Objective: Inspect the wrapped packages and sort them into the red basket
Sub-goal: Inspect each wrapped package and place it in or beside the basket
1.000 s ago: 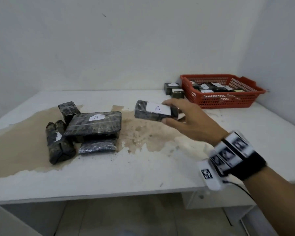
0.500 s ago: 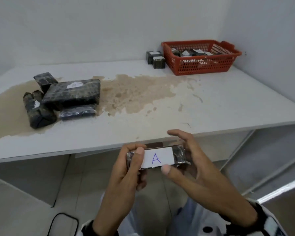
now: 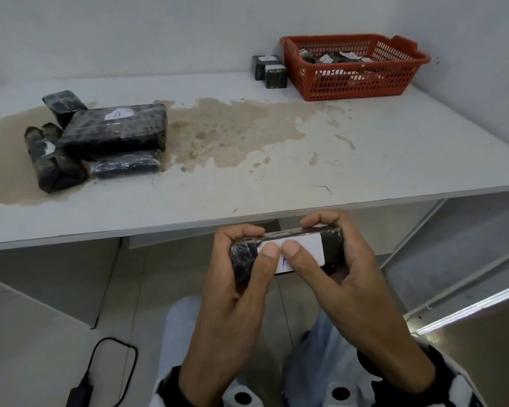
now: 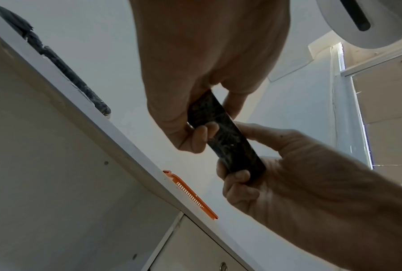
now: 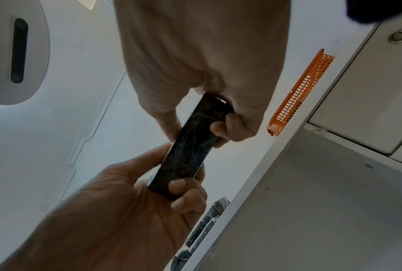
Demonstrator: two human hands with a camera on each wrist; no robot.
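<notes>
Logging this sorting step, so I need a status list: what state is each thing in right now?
Held package: gripped by both hands below the table edge, label partly covered by thumbs.
Left hand: grips its left end.
Right hand: grips its right end.
Red basket: holds packages.
Four packages: lying on the table.

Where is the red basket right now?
In the head view, the red basket sits at the table's far right corner by the wall, with two small wrapped packages just left of it.

The stained white table (image 3: 365,160) carries a cluster of dark packages (image 3: 112,133) at left, the red basket (image 3: 356,80) far right, and two small packages (image 3: 269,70) beside it.
</notes>
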